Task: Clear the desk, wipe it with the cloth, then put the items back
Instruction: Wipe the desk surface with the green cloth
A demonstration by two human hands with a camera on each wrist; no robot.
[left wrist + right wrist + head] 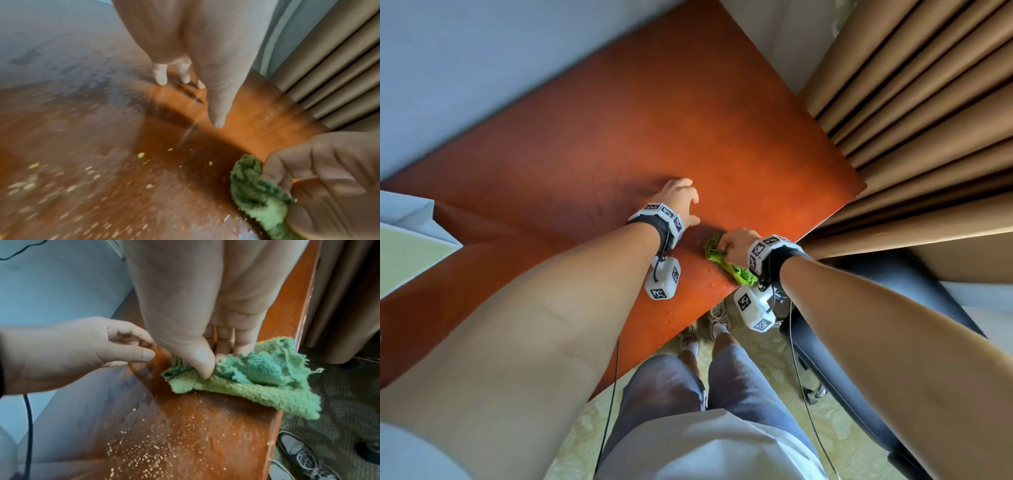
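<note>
The orange-brown desk (654, 120) is bare of items. My right hand (734, 245) grips a bunched green cloth (726, 262) near the desk's front right corner; thumb and fingers pinch its folds, and part of the cloth (257, 386) hangs over the desk edge. My left hand (686, 202) sits just left of it with fingers spread, and its fingertips (160, 79) touch the desk top. Pale crumbs (160, 444) are scattered over the desk (205, 426) in front of the cloth. In the left wrist view the cloth (252, 186) shows under the right hand.
Tan curtains (911, 102) hang close along the desk's right side. A black chair (859, 342) stands by the front right corner. The grey wall (465, 68) runs behind the desk. My shoes (298, 452) and the patterned carpet (339, 418) lie below the desk edge.
</note>
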